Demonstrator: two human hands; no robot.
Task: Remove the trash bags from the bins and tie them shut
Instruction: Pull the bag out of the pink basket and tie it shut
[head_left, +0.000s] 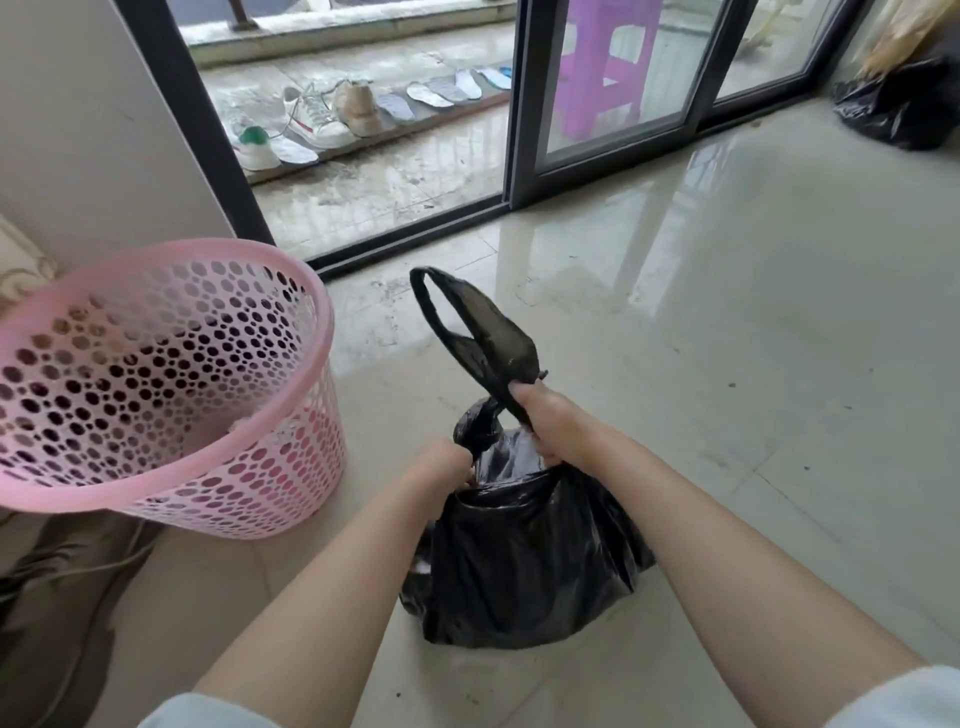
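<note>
The trash bag (524, 561) is sitting on the floor (727, 364) in the middle foreground, with the perforated bin (156, 384) standing just beside it on the left. The left hand (447, 462) is gripping the bag's knotted top, and the right hand (545, 421) is holding a handle loop (478, 327) rising above it. Behind, the sliding door track (415, 228) is running across, with shoes (311, 124) and insoles (447, 91) lying in a row beyond it. A stool (608, 67) is standing behind the glass, and another bag (904, 104) is lying far right.
</note>
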